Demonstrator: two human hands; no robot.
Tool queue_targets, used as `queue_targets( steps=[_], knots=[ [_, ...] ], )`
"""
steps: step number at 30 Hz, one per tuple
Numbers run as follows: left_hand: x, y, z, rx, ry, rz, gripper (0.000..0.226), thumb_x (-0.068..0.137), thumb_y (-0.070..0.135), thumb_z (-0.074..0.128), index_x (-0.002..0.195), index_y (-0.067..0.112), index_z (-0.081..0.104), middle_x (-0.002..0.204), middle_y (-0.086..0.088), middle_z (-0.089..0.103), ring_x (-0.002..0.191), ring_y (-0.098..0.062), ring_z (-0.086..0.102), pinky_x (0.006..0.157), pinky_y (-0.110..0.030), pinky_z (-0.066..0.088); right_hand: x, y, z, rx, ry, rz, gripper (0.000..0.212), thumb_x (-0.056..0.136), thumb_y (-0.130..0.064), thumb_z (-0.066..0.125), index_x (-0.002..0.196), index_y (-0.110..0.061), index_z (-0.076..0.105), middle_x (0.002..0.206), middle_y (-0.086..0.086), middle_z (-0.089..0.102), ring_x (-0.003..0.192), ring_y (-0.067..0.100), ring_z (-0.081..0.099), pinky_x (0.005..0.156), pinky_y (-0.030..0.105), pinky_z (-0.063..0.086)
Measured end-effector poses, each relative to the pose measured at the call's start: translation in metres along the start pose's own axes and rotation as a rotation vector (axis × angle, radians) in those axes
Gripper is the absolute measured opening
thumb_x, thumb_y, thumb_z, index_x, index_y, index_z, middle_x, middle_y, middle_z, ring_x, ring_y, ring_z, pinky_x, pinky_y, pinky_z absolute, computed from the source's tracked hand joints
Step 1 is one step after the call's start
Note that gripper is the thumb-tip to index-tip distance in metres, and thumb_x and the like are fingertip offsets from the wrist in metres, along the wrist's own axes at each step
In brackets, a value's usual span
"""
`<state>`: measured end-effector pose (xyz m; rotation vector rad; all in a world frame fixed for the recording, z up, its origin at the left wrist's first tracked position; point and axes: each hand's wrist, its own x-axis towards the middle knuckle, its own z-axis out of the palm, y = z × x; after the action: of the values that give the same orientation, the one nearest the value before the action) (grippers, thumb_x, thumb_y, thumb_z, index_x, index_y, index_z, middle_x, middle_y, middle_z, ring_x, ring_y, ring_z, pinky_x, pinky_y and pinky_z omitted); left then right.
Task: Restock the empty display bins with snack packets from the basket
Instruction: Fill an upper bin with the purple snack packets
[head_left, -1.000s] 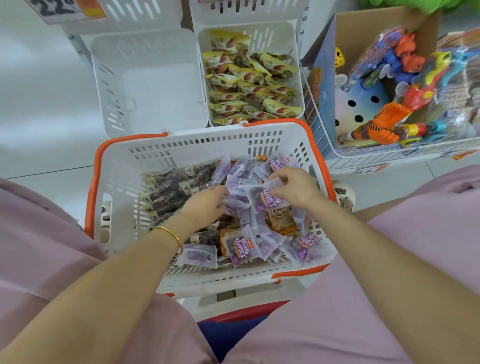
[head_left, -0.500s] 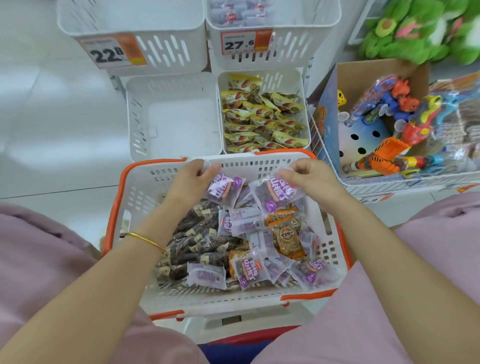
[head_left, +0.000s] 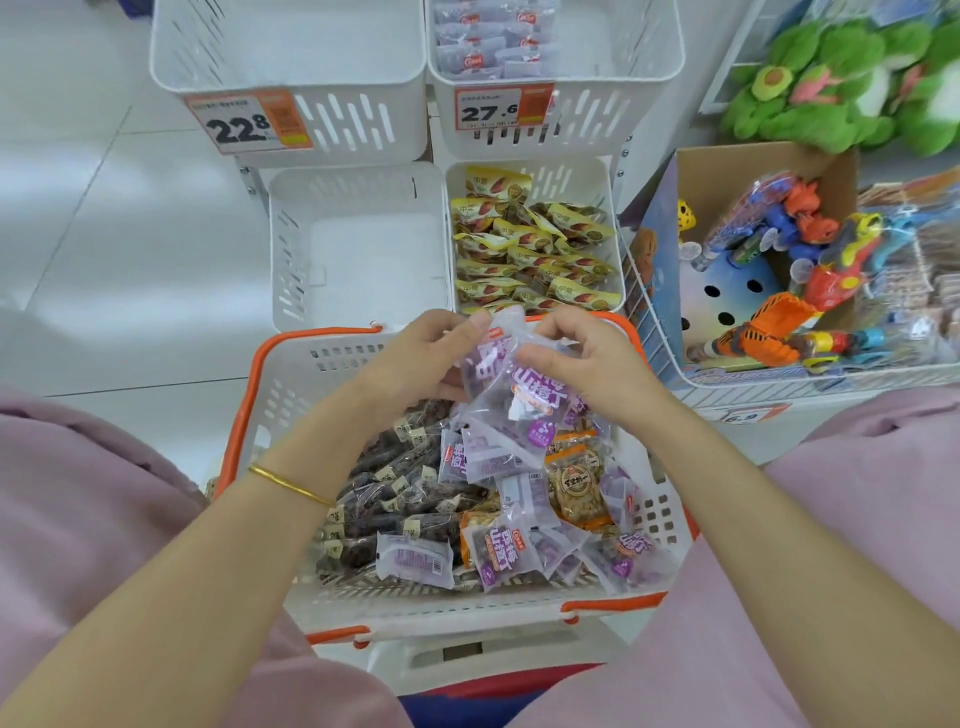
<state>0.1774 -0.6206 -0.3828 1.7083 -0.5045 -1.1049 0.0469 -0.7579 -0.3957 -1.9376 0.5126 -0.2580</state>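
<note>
The bunch of purple snack packets (head_left: 511, 387) is lifted just above the far end of the basket (head_left: 322, 364), held between both hands. The left hand (head_left: 415, 364) grips the bunch from its left edge, thumb on top and fingers curled beneath; the right hand (head_left: 587, 364) pinches it from the right with bent fingers. How many packets make up the bunch is hard to tell, as the clear wrappers overlap.

Inside the basket, more purple packets lie loose across the middle and right side, a heap of dark packets (head_left: 395, 483) fills the left side, and a few orange packets (head_left: 576, 483) sit among the purple ones. A gold bangle (head_left: 291, 483) circles the left wrist over the basket's left rim.

Directly beyond the basket stands an empty white bin (head_left: 363, 260), and beside it, also beyond the basket, a bin (head_left: 566, 179) full of yellow packets (head_left: 530, 249). Farther beyond, a tier up, are an empty bin (head_left: 291, 47) with a 22.8 price tag (head_left: 244, 124) and a bin (head_left: 613, 104) holding pale packets (head_left: 488, 41). To the right of the basket is a cardboard box of bright plastic toys (head_left: 779, 249), with green plush toys (head_left: 857, 78) beyond it.
</note>
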Motion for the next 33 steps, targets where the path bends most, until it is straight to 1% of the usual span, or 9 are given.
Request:
queue_targets(
  steps=[5,8,12,16,21,25,28,30,33],
  knots=[
    [-0.004,0.003,0.008,-0.075,-0.121,0.092,0.088,0.063,0.020,0.083,0.133,0.016,0.030,0.122,-0.005,0.058,0.102,-0.020,0.062,0.086,-0.040,0.054,0.001,-0.002,-0.003,0.041,0.120,-0.054,0.021,0.082,-0.024,0.071,0.074,-0.019,0.053,0.079,-0.006,0.047,0.073,0.001,0.047,0.066,0.017,0.036],
    [-0.006,0.002,0.016,0.095,-0.102,0.203,0.076,0.072,0.005,0.078,0.130,0.015,0.030,0.118,-0.006,0.056,0.087,-0.003,0.061,0.073,-0.019,0.054,0.000,-0.007,0.000,0.052,0.163,-0.062,0.023,0.078,-0.019,0.074,0.070,-0.026,0.054,0.092,-0.004,0.046,0.087,-0.008,0.045,0.077,0.006,0.033],
    [-0.006,0.009,0.020,0.207,-0.159,0.304,0.060,0.081,0.000,0.067,0.124,0.019,0.029,0.108,-0.004,0.054,0.083,-0.002,0.059,0.073,-0.018,0.053,0.001,-0.008,-0.001,0.290,0.178,-0.043,0.017,0.079,-0.015,0.074,0.071,-0.025,0.061,0.116,-0.002,0.050,0.114,0.008,0.048,0.099,0.031,0.038],
    [-0.005,0.017,0.020,0.244,-0.222,0.359,0.057,0.084,0.005,0.065,0.125,0.017,0.028,0.114,0.000,0.050,0.105,-0.013,0.055,0.088,-0.033,0.053,0.006,-0.010,-0.005,0.525,0.159,-0.055,0.014,0.077,-0.010,0.071,0.072,-0.017,0.060,0.108,-0.003,0.056,0.105,0.011,0.054,0.085,0.032,0.048],
    [-0.007,0.018,0.024,0.224,-0.251,0.384,0.056,0.087,0.006,0.061,0.128,0.024,0.027,0.115,0.006,0.049,0.098,-0.002,0.057,0.083,-0.021,0.051,0.011,-0.012,-0.003,0.631,0.191,-0.073,0.013,0.074,-0.013,0.071,0.070,-0.018,0.059,0.075,-0.009,0.059,0.067,0.009,0.057,0.059,0.026,0.049],
    [-0.007,0.025,0.021,0.233,-0.253,0.401,0.055,0.087,0.008,0.062,0.129,0.028,0.034,0.118,0.000,0.054,0.105,-0.010,0.059,0.089,-0.028,0.052,0.016,-0.015,-0.005,0.437,0.263,-0.093,0.015,0.068,-0.030,0.076,0.064,-0.030,0.061,0.078,-0.002,0.054,0.070,0.014,0.053,0.063,0.031,0.045],
    [0.000,0.040,0.016,0.254,-0.250,0.428,0.053,0.086,0.008,0.063,0.124,0.034,0.037,0.117,0.007,0.055,0.106,-0.009,0.058,0.094,-0.031,0.049,0.023,-0.025,-0.012,0.410,0.258,-0.123,0.018,0.079,-0.023,0.074,0.077,-0.024,0.057,0.081,-0.002,0.052,0.072,0.010,0.053,0.065,0.028,0.046],
    [0.011,0.056,0.011,0.290,-0.225,0.446,0.055,0.086,0.009,0.064,0.125,0.036,0.036,0.117,0.016,0.052,0.103,-0.002,0.055,0.094,-0.027,0.047,0.033,-0.039,-0.028,0.292,0.208,-0.096,0.019,0.082,-0.031,0.067,0.093,-0.022,0.054,0.094,-0.005,0.054,0.085,0.006,0.055,0.075,0.024,0.047],
    [0.039,0.090,0.000,0.330,-0.149,0.463,0.075,0.083,0.005,0.066,0.143,0.022,0.024,0.116,0.011,0.047,0.101,-0.003,0.055,0.085,-0.018,0.048,0.058,-0.061,-0.069,0.359,-0.118,0.048,0.035,0.074,-0.034,0.064,0.107,-0.028,0.056,0.108,-0.004,0.063,0.093,0.010,0.065,0.079,0.032,0.054]
  ],
)
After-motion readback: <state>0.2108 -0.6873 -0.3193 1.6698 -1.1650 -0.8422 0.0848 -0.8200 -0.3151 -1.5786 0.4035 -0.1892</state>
